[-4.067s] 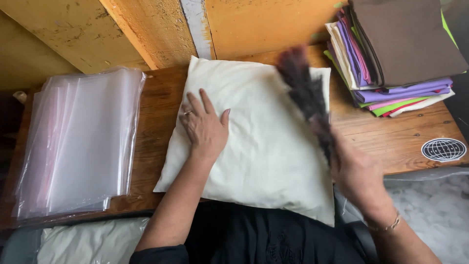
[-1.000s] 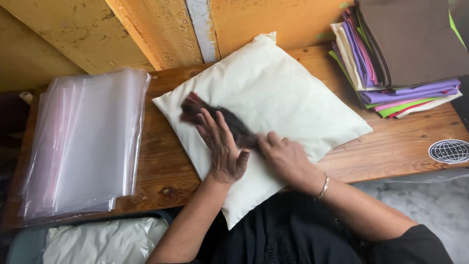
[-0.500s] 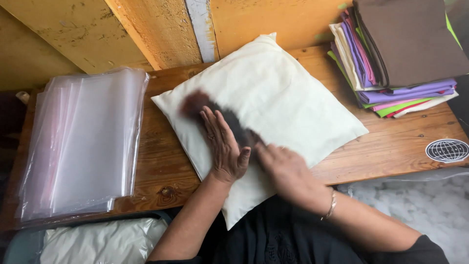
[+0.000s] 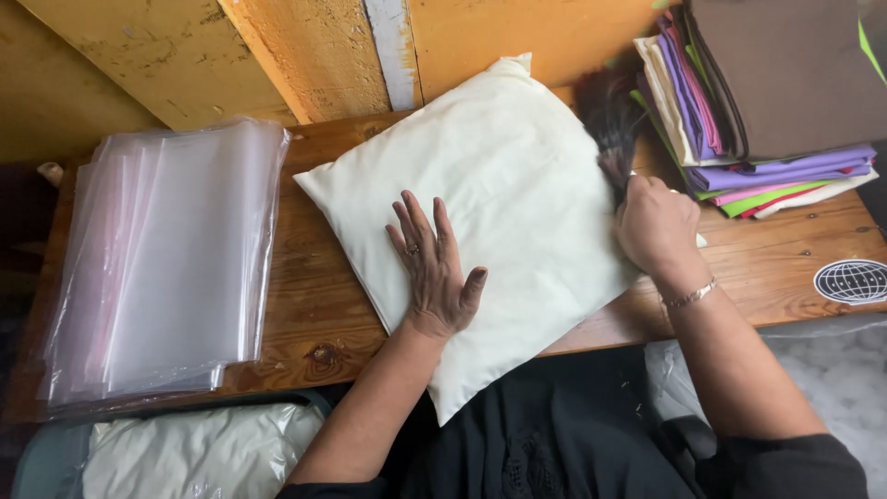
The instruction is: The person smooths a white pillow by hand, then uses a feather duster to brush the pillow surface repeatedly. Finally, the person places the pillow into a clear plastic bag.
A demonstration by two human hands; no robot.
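Left hand (image 4: 434,273) flat on cream pillow (image 4: 517,185), right hand (image 4: 654,225) clamping blurred, seemingly dark brush (image 4: 610,120), wooden table (image 4: 314,305).

I see a wooden table (image 4: 776,268) set against a yellow wall. On its left part lies a stack of clear plastic bags (image 4: 166,259), hanging a little over the front edge. In the middle lies a cream pillow (image 4: 517,185), turned cornerwise, one corner past the front edge. At the right rear sits a pile of folded cloths (image 4: 767,102) in many colours. A round sticker (image 4: 852,280) is near the right edge.
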